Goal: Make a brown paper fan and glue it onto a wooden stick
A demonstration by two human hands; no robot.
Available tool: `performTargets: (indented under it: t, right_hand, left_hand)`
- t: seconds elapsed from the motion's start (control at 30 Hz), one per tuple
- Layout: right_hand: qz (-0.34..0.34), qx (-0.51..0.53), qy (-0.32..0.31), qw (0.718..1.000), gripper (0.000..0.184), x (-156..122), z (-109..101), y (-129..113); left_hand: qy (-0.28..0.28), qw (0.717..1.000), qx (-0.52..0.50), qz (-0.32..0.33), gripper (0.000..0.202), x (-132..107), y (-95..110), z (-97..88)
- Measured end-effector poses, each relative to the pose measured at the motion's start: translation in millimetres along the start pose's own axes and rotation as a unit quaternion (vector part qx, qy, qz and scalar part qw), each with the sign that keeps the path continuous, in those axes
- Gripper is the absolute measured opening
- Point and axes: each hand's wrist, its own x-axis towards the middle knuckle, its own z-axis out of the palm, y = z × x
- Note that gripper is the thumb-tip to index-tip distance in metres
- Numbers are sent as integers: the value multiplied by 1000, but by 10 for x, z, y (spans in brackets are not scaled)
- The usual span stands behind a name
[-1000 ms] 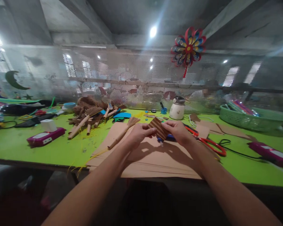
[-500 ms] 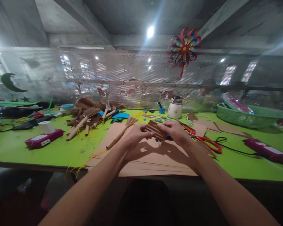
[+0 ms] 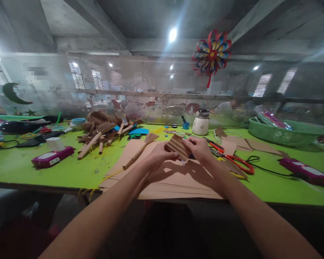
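Both my hands hold a small pleated piece of brown paper [image 3: 178,145] just above a stack of brown paper sheets [image 3: 175,180]. My left hand [image 3: 158,156] pinches its lower left edge with closed fingers. On the right side, my right hand [image 3: 198,148] grips it from above with bent fingers. A blue object shows partly under the paper, below my right hand. A small paper broom [image 3: 140,151] lies on the sheets to the left of my hands.
The green table [image 3: 56,172] carries red-handled scissors [image 3: 237,162], a pile of paper brooms [image 3: 102,131], two magenta cases [image 3: 52,156] [image 3: 304,171], a white jar [image 3: 200,124] and a green basket [image 3: 283,133]. A perforated screen with a paper pinwheel [image 3: 212,54] stands behind.
The pleated paper has been turned and tilted between my fingers, and is now raised slightly with its striped face toward me. My hands stay in nearly the same place.
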Motion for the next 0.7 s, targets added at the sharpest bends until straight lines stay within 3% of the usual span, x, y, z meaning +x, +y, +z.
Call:
performTargets:
  t: [0.2,0.47,0.57,0.7]
  right_hand:
    - [-30,-36,-5,999,36,5,-17,-5]
    - [59,162,-98,980,35,-30,-22,-58]
    - [26,144,-99,984,29,-32,-22,-53]
    - [-111,28,-22,993,17,-33,-11,-48]
  left_hand:
    - [3,1000,10,-16,23,-31,4,-12]
    - [35,996,-75,-31,21,-12,47,-51]
    - [57,994,-93,-26,22,-7,58,-74]
    - [112,976,-161,-91,23,-5,84,-131]
